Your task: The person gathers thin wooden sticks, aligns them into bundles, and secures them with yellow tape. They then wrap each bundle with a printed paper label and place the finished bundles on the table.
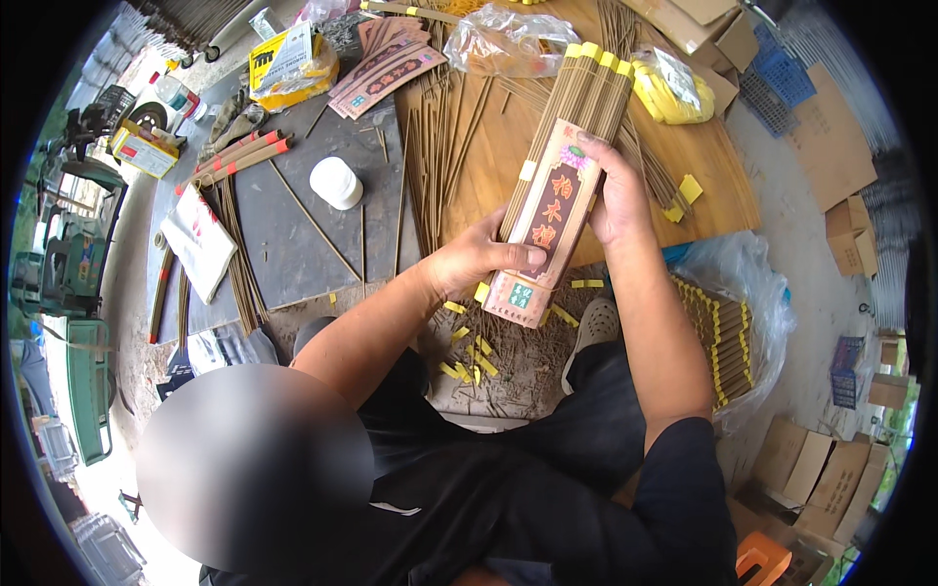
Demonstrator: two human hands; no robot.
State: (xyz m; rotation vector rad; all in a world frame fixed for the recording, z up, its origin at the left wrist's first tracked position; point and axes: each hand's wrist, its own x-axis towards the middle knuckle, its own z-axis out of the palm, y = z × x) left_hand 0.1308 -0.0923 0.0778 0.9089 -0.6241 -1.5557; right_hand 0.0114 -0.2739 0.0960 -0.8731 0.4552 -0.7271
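A thick bundle of incense sticks, bound in sections with yellow paper bands, is held tilted in front of me with its yellow-tipped end pointing away. Along its upper face lies a long printed label card with a dark panel and a pink flower. My left hand grips the near part from the left, its thumb pressed on the card. Higher up on the right side, my right hand wraps the bundle, thumb on the card's far end. Most fingers of both hands are hidden beneath the bundle.
Loose incense sticks lie across the wooden board and the dark tabletop. A white cylinder and a stack of label cards are on the left. Banded bundles in a clear plastic bag stand right; yellow paper scraps litter the floor.
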